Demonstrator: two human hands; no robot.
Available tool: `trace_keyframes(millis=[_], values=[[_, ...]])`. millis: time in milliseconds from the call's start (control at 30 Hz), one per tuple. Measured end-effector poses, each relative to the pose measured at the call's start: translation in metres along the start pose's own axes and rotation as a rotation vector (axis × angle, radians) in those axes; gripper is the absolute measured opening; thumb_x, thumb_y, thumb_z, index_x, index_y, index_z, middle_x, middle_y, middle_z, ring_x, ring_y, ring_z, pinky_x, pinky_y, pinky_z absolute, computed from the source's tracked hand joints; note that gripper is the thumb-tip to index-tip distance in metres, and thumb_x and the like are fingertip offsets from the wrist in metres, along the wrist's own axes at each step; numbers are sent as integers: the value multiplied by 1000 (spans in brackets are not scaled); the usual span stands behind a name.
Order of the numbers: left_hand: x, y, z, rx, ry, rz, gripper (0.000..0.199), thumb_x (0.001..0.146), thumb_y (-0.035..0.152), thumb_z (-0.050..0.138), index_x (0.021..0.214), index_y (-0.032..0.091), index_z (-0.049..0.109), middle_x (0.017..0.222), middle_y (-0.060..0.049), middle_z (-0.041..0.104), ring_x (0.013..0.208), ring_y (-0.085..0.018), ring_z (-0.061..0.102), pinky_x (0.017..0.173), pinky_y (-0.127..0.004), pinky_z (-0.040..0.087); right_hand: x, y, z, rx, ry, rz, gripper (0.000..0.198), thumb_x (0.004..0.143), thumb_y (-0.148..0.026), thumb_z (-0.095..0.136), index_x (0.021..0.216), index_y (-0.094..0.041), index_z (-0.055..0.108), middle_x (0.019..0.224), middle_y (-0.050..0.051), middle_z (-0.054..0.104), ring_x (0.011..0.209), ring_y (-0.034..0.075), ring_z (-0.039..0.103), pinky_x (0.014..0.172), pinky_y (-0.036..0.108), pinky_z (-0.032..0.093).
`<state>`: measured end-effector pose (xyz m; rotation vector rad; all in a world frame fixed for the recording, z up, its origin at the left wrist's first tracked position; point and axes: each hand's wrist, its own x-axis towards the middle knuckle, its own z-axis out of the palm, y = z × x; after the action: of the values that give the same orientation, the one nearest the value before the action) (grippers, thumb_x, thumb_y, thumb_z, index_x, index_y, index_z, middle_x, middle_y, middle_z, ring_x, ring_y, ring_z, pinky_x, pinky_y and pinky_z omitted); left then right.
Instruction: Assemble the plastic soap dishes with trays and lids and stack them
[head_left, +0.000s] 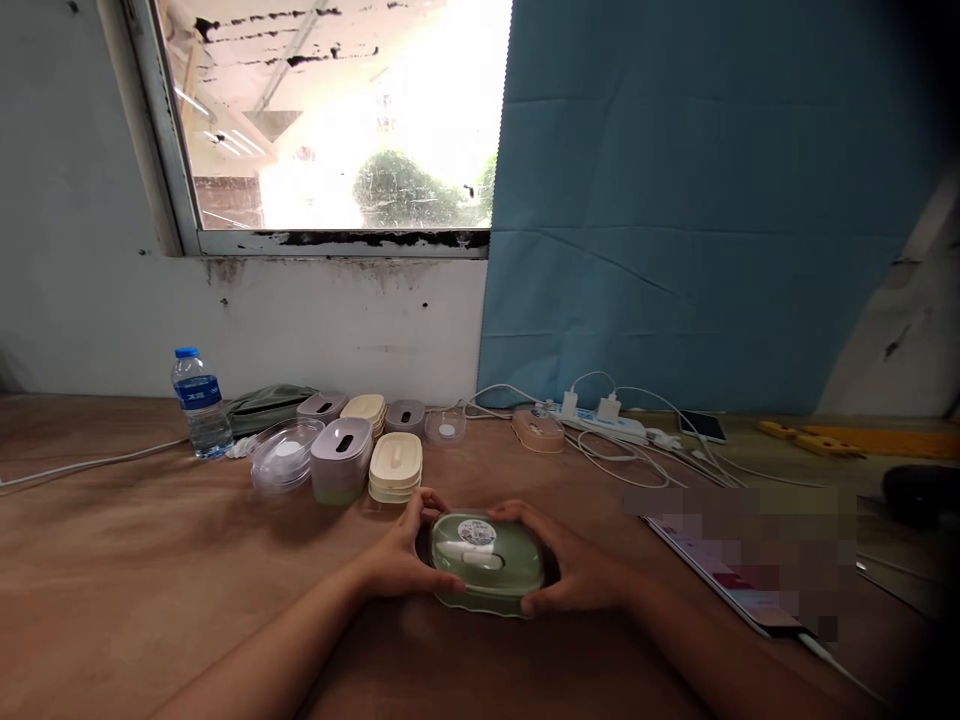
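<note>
Head view: we find the fingers of the left hand (401, 558) and right hand (579, 562) curled around opposite ends of an oval, translucent green plastic container (517, 548), gripping it between them over the brown tabletop (135, 580); beyond stand stacked, cream, oval plastic containers (396, 462).

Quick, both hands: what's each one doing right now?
Left hand: closed on the green box, gripping its left side.
Right hand: closed on the same box, gripping its right side.
</note>
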<state>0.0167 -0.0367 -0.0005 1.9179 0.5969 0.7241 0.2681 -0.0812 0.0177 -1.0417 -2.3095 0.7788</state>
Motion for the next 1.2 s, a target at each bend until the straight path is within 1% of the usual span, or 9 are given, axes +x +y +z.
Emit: trace_keyframes(millis=[67, 200, 367, 533, 833, 1000, 1200], values=[[0, 2, 1, -31, -33, -2, 71, 53, 26, 75, 106, 21, 28, 107, -7, 48, 103, -20, 47, 89, -34, 36, -2, 3, 1, -22, -21, 32, 85, 54, -42, 73, 123, -22, 29, 127, 11, 34, 116, 27, 36, 96, 40, 33], [-1, 2, 2, -50, -56, -21, 74, 52, 24, 76, 108, 21, 27, 107, -6, 50, 101, -19, 48, 87, -34, 37, -4, 7, 0, -107, -52, 22, 97, 46, -42, 77, 124, -18, 25, 130, 13, 30, 120, 29, 31, 99, 40, 29], [0, 0, 1, -51, -72, -18, 74, 51, 25, 77, 107, 21, 29, 105, -5, 51, 99, -19, 49, 85, -32, 38, -4, 2, -2, -178, -56, 40, 95, 47, -43, 74, 124, -16, 27, 129, 14, 32, 118, 30, 34, 97, 39, 32], [0, -4, 0, -37, -52, -27, 77, 50, 26, 78, 110, 22, 29, 107, -5, 51, 102, -20, 48, 86, -32, 38, -3, 0, -3, -242, -79, 68, 91, 47, -42, 71, 124, -16, 29, 129, 13, 33, 117, 30, 35, 97, 37, 32], [-1, -3, -1, 44, -54, -1, 75, 52, 28, 76, 112, 21, 32, 112, -7, 50, 105, -22, 47, 90, -34, 35, -6, 6, 7, -241, 14, 119, 87, 46, -46, 71, 118, -16, 33, 129, 13, 34, 116, 30, 37, 94, 36, 35], [1, -5, -1, 17, -66, 16, 73, 55, 26, 75, 113, 21, 32, 114, -8, 50, 106, -22, 46, 91, -35, 35, -8, 2, 9, -251, 37, 168, 86, 48, -47, 71, 118, -16, 32, 130, 15, 33, 118, 29, 36, 95, 36, 34], [3, -8, -2, -40, -80, 22, 73, 55, 25, 75, 114, 21, 32, 115, -9, 49, 109, -23, 46, 92, -35, 35, -8, 2, 10, -296, 48, 158, 86, 49, -50, 69, 118, -14, 34, 129, 16, 35, 116, 30, 38, 94, 37, 35]])
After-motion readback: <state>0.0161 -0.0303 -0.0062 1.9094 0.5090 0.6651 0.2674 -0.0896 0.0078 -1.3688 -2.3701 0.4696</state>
